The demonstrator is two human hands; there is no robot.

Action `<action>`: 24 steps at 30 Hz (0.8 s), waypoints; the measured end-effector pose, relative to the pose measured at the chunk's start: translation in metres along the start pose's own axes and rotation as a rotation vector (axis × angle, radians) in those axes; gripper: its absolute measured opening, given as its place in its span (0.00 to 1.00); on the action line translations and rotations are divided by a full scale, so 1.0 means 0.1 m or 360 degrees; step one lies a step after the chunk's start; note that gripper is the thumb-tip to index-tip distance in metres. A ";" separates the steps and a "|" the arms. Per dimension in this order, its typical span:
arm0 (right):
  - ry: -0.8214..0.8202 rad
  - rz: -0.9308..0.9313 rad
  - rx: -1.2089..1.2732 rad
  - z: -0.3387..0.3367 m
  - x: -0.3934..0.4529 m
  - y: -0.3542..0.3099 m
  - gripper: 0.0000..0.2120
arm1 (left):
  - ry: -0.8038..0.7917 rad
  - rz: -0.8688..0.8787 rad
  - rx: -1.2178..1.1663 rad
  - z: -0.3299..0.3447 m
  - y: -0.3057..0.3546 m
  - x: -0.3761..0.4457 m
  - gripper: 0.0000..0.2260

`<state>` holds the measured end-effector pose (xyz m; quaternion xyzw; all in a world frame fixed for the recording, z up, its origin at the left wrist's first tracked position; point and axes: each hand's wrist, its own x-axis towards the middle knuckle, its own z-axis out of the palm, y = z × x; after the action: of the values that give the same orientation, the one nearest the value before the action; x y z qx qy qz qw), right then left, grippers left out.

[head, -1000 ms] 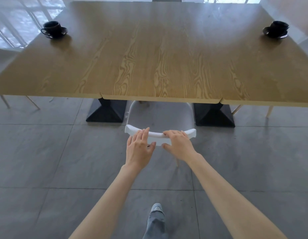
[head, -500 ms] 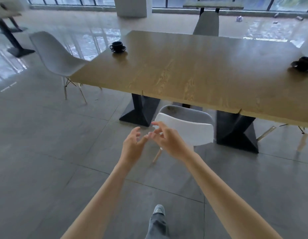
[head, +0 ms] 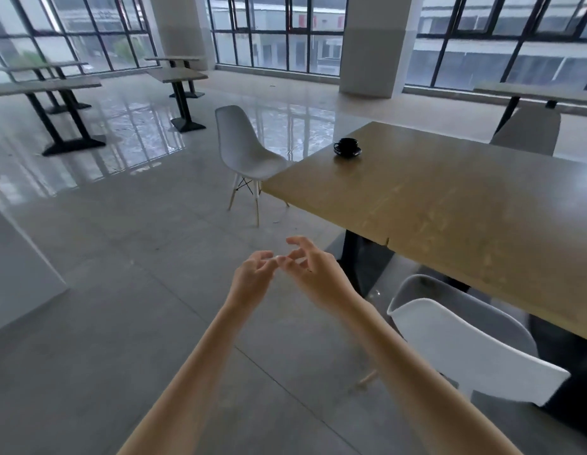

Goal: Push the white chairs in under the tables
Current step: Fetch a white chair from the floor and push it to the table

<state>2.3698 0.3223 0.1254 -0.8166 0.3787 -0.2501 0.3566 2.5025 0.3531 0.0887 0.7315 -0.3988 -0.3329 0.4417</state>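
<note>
A white chair [head: 466, 349] sits at the lower right, its seat tucked beneath the long wooden table [head: 449, 205]. At the table's left end a second white chair [head: 242, 149] stands out on the floor, with only its seat front near the table corner. A third chair [head: 525, 133] is at the table's far side. My left hand [head: 252, 277] and my right hand [head: 315, 270] hang in the air over the floor, left of the tucked chair. Both are empty, with loosely curled fingers held apart, and their fingertips nearly meet.
A black cup on a saucer [head: 347, 147] sits near the table's left end. Several smaller tables on black pedestals [head: 52, 93] stand at the far left. White pillars [head: 371, 44] and tall windows line the back. A white block [head: 16, 270] stands at the left edge.
Both hands let go of the near chair's backrest and lifted off it. The view turned left, bringing the chair at the table's end into sight.
</note>
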 end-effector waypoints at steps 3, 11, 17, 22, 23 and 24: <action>-0.0013 -0.0029 0.0008 0.20 0.63 -0.15 0.21 | 0.0059 -0.0007 -0.0036 -0.43 -0.06 0.49 0.14; -0.0007 -0.0047 -0.0009 0.68 2.27 -0.42 0.22 | 0.0286 0.0087 -0.0080 -1.57 -0.04 1.77 0.14; -0.0119 -0.0036 0.0020 1.24 3.40 -0.40 0.23 | 0.0278 -0.0001 -0.0094 -1.96 -0.22 2.70 0.18; -0.0190 -0.0013 -0.0004 1.57 4.53 -0.21 0.25 | 0.0296 0.0062 0.0029 -2.29 -0.31 3.70 0.28; -0.0193 -0.0005 0.0004 1.60 4.80 -0.18 0.25 | 0.0318 0.0080 0.0051 -2.38 -0.29 3.96 0.29; -0.0201 0.0002 0.0014 1.62 5.08 -0.16 0.25 | 0.0334 0.0093 0.0064 -2.50 -0.25 4.23 0.29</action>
<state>2.7857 -0.0109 0.1074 -0.8290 0.3549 -0.1995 0.3835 2.9139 0.0842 0.1058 0.7590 -0.3782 -0.2335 0.4758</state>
